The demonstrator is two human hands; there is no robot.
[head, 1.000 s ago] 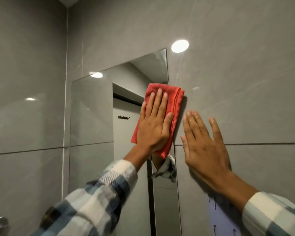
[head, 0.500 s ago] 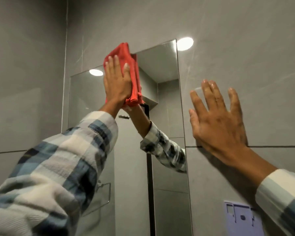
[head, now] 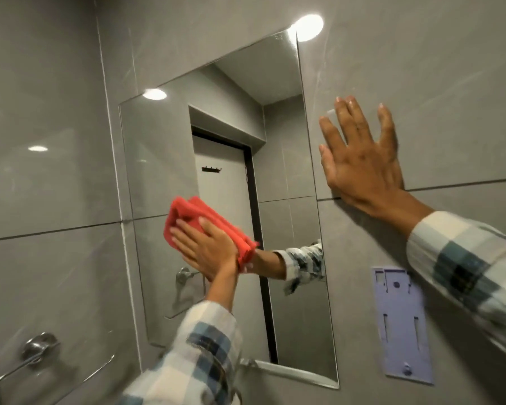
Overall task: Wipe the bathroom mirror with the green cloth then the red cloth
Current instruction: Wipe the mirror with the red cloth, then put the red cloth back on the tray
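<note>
Head view: red cloth (head: 205, 220) pass on mirror (head: 284, 147); left hand (head: 208, 249) flat, pressing cloth, right hand (head: 362, 159) splayed on wall. Next: probably lower glass.

The one camera sits on my head, close to the wall (head: 421, 68), tilted up and turned left; the mirror (head: 164, 159) runs from 11 to 6 o'clock, my sleeves entering from 6 and 4.

Left hand (head: 208, 249) on cloth (head: 205, 226) on mirror (head: 289, 176); right hand (head: 362, 162) on wall right.
</note>
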